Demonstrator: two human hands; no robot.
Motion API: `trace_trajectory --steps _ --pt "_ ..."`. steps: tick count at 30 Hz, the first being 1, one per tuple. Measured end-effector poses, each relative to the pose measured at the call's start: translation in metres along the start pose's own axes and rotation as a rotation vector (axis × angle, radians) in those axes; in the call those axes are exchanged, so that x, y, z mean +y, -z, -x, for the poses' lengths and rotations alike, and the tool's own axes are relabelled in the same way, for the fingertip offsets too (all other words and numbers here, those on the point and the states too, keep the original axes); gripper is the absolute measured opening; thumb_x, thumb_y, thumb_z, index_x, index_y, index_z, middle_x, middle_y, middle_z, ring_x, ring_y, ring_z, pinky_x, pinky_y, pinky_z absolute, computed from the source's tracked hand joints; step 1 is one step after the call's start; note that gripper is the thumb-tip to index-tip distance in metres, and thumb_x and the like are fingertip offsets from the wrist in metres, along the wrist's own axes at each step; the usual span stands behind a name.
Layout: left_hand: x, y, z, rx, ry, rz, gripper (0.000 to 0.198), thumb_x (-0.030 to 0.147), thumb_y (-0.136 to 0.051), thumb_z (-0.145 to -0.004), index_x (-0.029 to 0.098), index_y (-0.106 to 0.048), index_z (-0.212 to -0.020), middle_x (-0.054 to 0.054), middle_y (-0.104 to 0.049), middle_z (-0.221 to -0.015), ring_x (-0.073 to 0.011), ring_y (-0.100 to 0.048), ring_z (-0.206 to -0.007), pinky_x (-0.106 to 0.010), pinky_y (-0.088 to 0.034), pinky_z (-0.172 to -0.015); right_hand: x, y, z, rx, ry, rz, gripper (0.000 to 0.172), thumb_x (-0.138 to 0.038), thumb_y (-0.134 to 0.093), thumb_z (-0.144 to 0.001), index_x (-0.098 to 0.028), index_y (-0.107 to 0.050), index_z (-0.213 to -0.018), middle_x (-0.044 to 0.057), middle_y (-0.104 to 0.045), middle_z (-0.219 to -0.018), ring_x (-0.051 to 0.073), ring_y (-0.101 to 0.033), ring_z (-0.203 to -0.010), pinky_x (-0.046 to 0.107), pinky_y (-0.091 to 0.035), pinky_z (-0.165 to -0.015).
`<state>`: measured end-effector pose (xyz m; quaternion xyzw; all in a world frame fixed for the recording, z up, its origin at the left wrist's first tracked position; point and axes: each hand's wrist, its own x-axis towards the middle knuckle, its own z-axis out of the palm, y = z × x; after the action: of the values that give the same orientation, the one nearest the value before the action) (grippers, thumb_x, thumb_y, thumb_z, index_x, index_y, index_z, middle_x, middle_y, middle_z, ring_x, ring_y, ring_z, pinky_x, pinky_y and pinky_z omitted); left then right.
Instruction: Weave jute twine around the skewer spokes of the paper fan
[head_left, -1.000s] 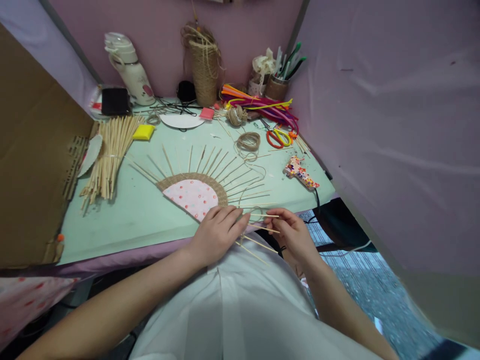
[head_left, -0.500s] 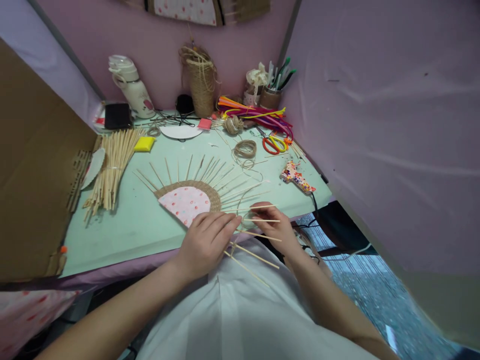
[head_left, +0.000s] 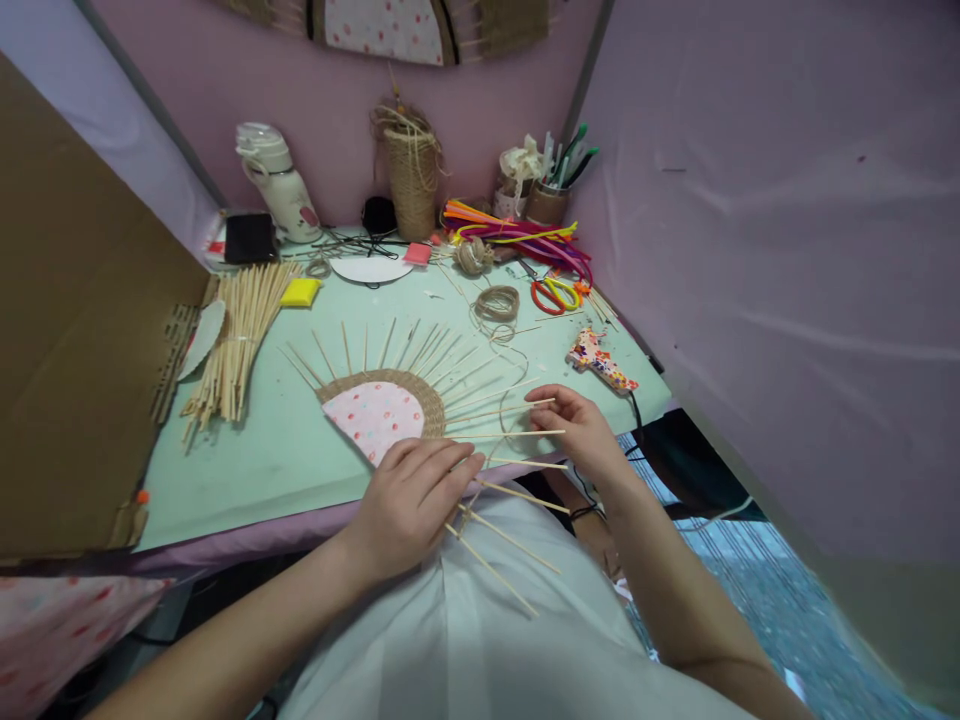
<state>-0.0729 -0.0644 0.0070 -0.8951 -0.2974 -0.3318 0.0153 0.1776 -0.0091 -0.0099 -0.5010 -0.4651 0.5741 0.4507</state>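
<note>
A half-round fan-shaped piece (head_left: pixel 373 415) lies on the table's front edge, with pink spotted cloth, a woven twine band (head_left: pixel 433 405) and thin wooden sticks (head_left: pixel 525 490) radiating outward. My left hand (head_left: pixel 420 505) is closed over its lower right part, fingers together, covering the band there. Beyond those fingers, several sticks extend past the edge over my lap. My right hand (head_left: pixel 576 428) is at the outer ends of the right-hand sticks, fingers curled in a pinch. Thin twine (head_left: pixel 503 412) loops among the sticks beside it; the pinch itself is partly hidden.
A bundle of sticks (head_left: pixel 244 335) lies at left beside cardboard (head_left: pixel 82 330). Coiled twine (head_left: pixel 497 303), scissors (head_left: pixel 555 294) and a patterned glue gun (head_left: pixel 600 360) are to the right. Behind stand a bottle (head_left: pixel 281 190), a twine-wrapped cylinder (head_left: pixel 414 180) and a pen cup (head_left: pixel 547 203).
My right hand has moved right and slightly up, away from my left hand, toward the stick ends. My left hand stays on the piece. The whole view has shifted slightly.
</note>
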Motion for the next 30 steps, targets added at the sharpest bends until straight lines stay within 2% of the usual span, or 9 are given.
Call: trace_trajectory --steps 9,17,24,30 --pt "-0.001 0.013 -0.006 -0.008 0.002 -0.013 0.038 0.013 -0.048 -0.09 0.013 -0.057 -0.127 -0.016 -0.066 -0.124 -0.025 -0.059 -0.117 -0.04 -0.041 -0.096 -0.007 -0.006 -0.007 0.038 0.119 0.033 0.026 -0.035 -0.075 -0.07 -0.021 -0.065 -0.089 -0.001 -0.065 -0.073 0.014 -0.06 -0.069 0.028 -0.047 -0.068" --pt "-0.016 0.049 -0.032 -0.011 0.004 -0.017 0.037 0.012 -0.049 -0.091 0.015 -0.055 -0.127 -0.015 -0.066 -0.123 -0.0235 -0.061 -0.113 -0.04 -0.044 -0.093 -0.026 0.003 -0.017 0.097 0.332 0.01 0.027 -0.03 -0.076 -0.071 -0.022 -0.066 -0.094 -0.001 -0.064 -0.073 0.013 -0.058 -0.066 0.027 -0.048 -0.063" --pt "-0.033 0.093 -0.062 0.021 0.048 -0.04 0.037 0.013 -0.044 -0.091 0.019 -0.056 -0.126 -0.009 -0.069 -0.119 -0.0205 -0.063 -0.111 -0.034 -0.047 -0.095 -0.071 -0.007 -0.024 0.046 0.521 -0.024 0.024 -0.028 -0.075 -0.075 -0.024 -0.065 -0.097 -0.001 -0.063 -0.078 0.013 -0.058 -0.071 0.028 -0.049 -0.065" --pt "-0.05 0.116 -0.073 0.111 0.226 0.016 0.037 0.021 -0.05 -0.092 0.026 -0.059 -0.128 -0.004 -0.071 -0.116 -0.0193 -0.068 -0.103 -0.029 -0.053 -0.089 -0.12 -0.026 -0.037 0.115 0.737 0.076 0.022 -0.034 -0.073 -0.078 -0.024 -0.063 -0.095 0.001 -0.064 -0.088 0.015 -0.06 -0.076 0.03 -0.052 -0.068"
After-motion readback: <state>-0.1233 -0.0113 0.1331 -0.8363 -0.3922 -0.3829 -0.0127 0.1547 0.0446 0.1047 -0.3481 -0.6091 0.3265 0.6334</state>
